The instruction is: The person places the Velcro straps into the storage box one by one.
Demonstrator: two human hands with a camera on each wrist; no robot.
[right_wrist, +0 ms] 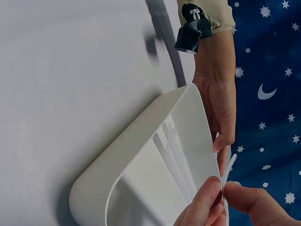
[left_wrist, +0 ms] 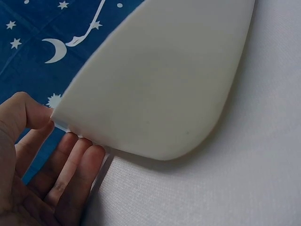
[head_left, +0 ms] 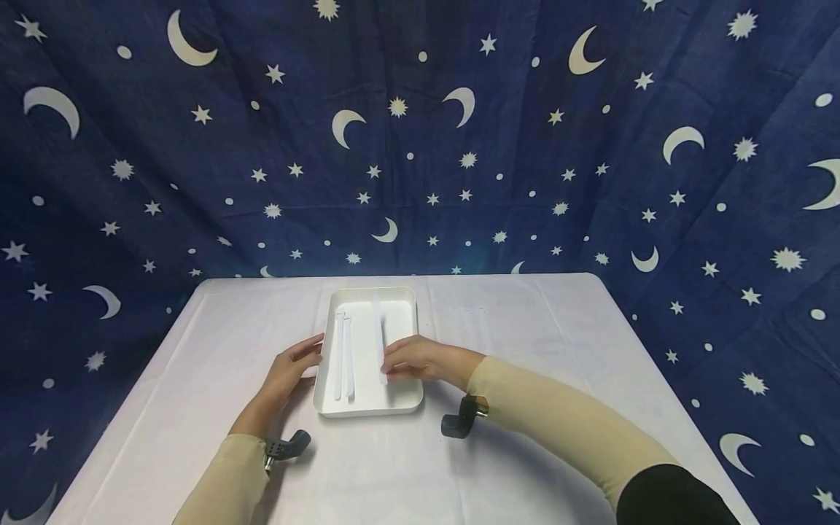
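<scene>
A shallow white tray (head_left: 370,410) lies on the table, with two slim white sticks (head_left: 344,357) side by side in its left part. My right hand (head_left: 416,359) pinches another slim white stick (head_left: 378,332) between thumb and fingers, over the right half of the tray. This stick also shows edge-on in the right wrist view, between the fingertips (right_wrist: 214,186). At the tray's left side, my left hand (head_left: 289,368) holds the edge. In the left wrist view its thumb and curled fingers (left_wrist: 89,162) meet at the tray's edge. What exactly the sticks are cannot be told.
White cloth covers the table (head_left: 545,350). Faint, clear slender items (head_left: 469,321) lie on it right of the tray, hard to make out. A dark blue curtain (head_left: 420,146) with moons and stars hangs behind. Each wrist wears a black camera mount (head_left: 462,417).
</scene>
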